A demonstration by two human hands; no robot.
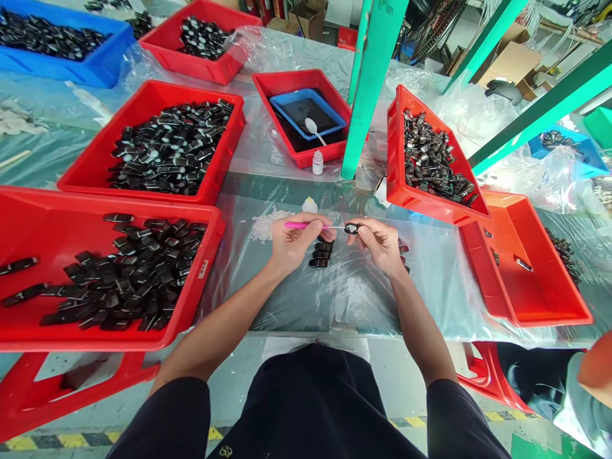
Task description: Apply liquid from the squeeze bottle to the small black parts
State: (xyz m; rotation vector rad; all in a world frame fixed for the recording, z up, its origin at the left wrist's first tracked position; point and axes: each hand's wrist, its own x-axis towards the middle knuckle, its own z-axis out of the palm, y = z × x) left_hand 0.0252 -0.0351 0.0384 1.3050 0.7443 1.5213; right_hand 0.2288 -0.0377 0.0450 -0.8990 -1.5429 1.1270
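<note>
Tabletop (268, 296): left hand (295, 243) holds pink tool (297, 225) crosswise, pointing rightward; right hand (380, 244), black piece (351, 229)

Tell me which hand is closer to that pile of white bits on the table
Left. The left hand, holding a pink-handled tool, is close beside the white bits; the right hand, holding a small black piece, is farther off to the right, beyond the left hand.

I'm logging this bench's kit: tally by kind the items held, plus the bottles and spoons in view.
Pink-handled tool, left hand: 1
Glossy black piece, right hand: 1
Small bottles: 2
White spoon: 1
Total: 5
</note>
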